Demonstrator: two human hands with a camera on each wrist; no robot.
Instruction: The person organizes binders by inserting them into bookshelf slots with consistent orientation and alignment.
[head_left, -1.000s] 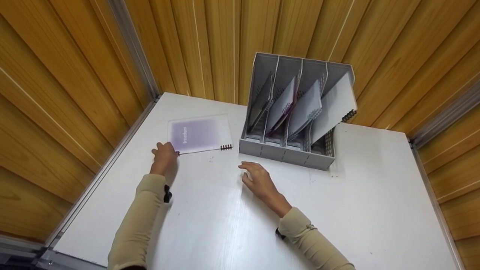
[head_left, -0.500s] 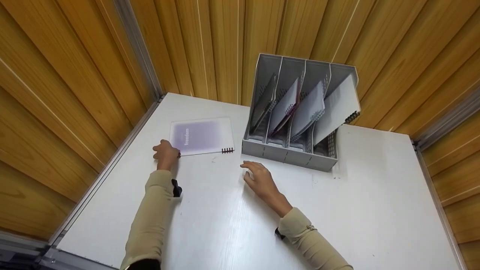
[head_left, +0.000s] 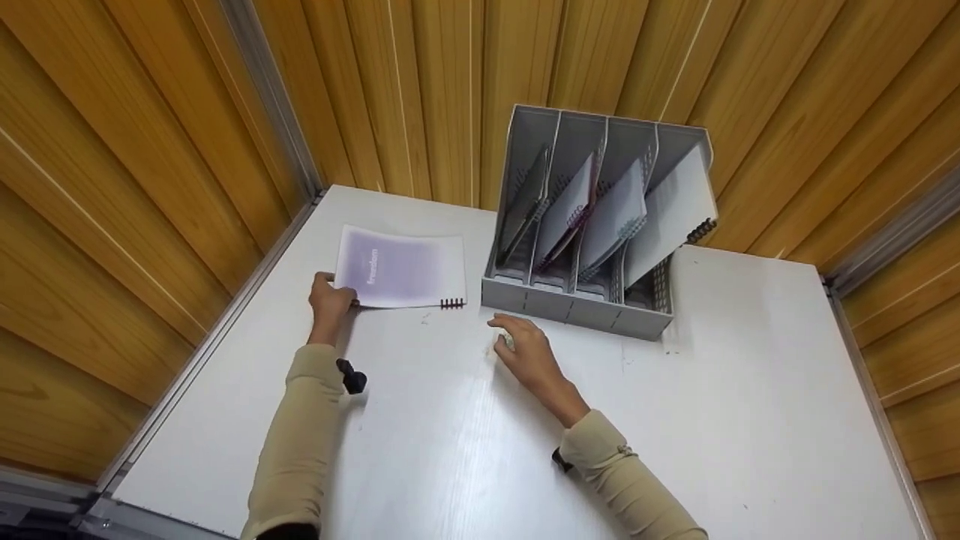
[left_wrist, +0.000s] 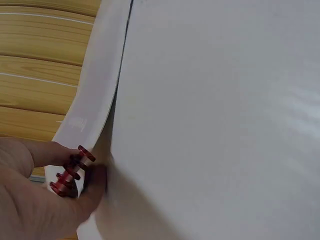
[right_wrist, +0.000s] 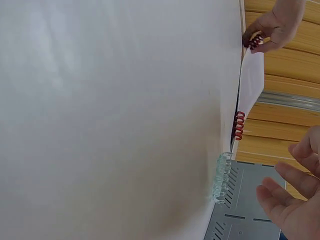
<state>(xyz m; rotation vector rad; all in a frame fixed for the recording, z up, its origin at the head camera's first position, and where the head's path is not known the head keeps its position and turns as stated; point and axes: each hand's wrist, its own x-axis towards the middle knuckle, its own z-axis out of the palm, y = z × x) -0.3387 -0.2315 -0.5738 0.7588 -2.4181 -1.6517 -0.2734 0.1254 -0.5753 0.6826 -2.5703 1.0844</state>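
A purple-and-white spiral notebook (head_left: 409, 270) with red coils and the word "freedom" lies at the left of the table. My left hand (head_left: 330, 304) pinches its near left corner; in the left wrist view, thumb and finger hold the page edge by the red coil (left_wrist: 72, 172), and the cover bends up off the table. My right hand (head_left: 529, 356) hovers before the organizer, fingers loosely curved. In the right wrist view its fingers (right_wrist: 272, 197) stand apart from a translucent pale green coil (right_wrist: 220, 177); what that coil belongs to is unclear.
A grey four-slot file organizer (head_left: 574, 311) stands at the back right, a spiral notebook leaning in each slot. The rightmost white notebook (head_left: 671, 214) sticks out highest. Wood-panelled walls (head_left: 420, 97) enclose the white table (head_left: 735, 397) behind and at both sides.
My left hand has got its fingers round the notebook's corner, and the left part of the cover has risen and bent. My right hand has shifted slightly to the right.
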